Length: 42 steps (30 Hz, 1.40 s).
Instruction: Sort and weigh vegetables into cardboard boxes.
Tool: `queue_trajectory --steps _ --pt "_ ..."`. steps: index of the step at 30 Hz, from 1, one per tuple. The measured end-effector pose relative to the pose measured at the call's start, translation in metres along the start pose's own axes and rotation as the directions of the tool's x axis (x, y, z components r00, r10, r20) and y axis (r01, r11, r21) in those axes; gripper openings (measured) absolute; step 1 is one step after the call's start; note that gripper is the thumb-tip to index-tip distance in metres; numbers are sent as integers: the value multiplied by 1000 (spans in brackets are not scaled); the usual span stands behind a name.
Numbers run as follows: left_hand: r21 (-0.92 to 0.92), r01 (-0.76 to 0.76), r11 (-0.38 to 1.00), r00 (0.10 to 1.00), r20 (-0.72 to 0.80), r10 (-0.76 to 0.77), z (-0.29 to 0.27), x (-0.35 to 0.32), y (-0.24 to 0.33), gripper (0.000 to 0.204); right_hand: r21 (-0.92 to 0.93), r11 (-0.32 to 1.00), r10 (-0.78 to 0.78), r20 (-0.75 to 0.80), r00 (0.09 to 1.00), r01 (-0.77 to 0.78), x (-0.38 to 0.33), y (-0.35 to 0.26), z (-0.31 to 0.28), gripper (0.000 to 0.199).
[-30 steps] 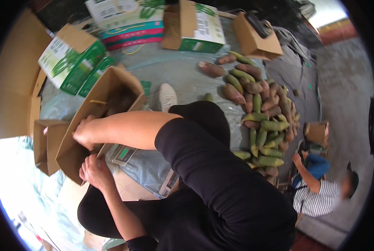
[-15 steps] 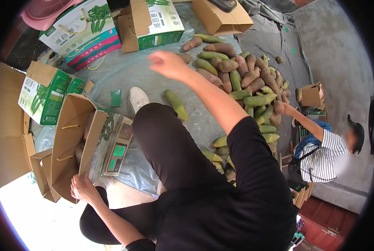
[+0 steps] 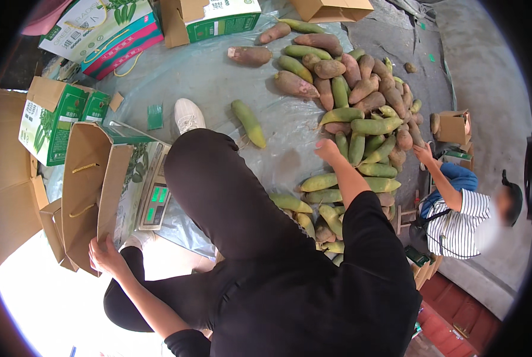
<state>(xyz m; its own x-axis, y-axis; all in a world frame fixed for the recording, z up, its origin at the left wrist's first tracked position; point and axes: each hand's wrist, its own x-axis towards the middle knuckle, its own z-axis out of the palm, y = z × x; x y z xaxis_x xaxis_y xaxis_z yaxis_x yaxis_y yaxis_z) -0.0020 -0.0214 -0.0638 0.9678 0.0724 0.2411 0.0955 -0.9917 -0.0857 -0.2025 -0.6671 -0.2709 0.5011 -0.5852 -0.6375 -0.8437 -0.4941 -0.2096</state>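
Note:
My left hand (image 3: 105,257) grips the near lower corner of an open cardboard box (image 3: 86,178), fingers curled over its edge. That box has yellow cord handles and rests on a scale with a lit green display (image 3: 157,195). Over the plastic sheet (image 3: 218,98), my right hand (image 3: 328,151) is at the left edge of a heap of green radishes (image 3: 376,125) and brown, soil-coated roots (image 3: 366,89). Its fingers are drawn together, and nothing shows in them. A single green radish (image 3: 249,124) lies by my knee, and a brown root (image 3: 250,56) lies farther off.
Printed green-and-white boxes (image 3: 46,122) stand at left, with another open carton (image 3: 221,24) at the far side. My shoe (image 3: 188,115) is on the sheet. At right, a person in a striped shirt (image 3: 456,223) reaches to the heap's far edge. Small cartons (image 3: 454,132) stand behind.
My right hand has come back from the far side near a brown root to the heap's left edge. My left hand stays on the box. The view has shifted slightly.

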Motion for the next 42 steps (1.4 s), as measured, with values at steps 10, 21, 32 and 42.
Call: queue_trajectory --steps 10,21,32,42 --pt "-56 37 998 999 -1 -37 -12 1 15 25 177 977 -98 -104 990 116 18 -121 66 46" --pt "-129 37 991 999 35 -33 -34 2 38 17 228 959 -139 -143 980 170 50 -212 97 66" --pt "-220 51 974 998 -21 -57 -37 8 39 12 519 803 -351 16 936 293 38 -265 36 49" --pt "-279 48 959 998 -17 -55 -39 8 35 12 449 239 -945 -95 312 861 -161 -496 -130 60"
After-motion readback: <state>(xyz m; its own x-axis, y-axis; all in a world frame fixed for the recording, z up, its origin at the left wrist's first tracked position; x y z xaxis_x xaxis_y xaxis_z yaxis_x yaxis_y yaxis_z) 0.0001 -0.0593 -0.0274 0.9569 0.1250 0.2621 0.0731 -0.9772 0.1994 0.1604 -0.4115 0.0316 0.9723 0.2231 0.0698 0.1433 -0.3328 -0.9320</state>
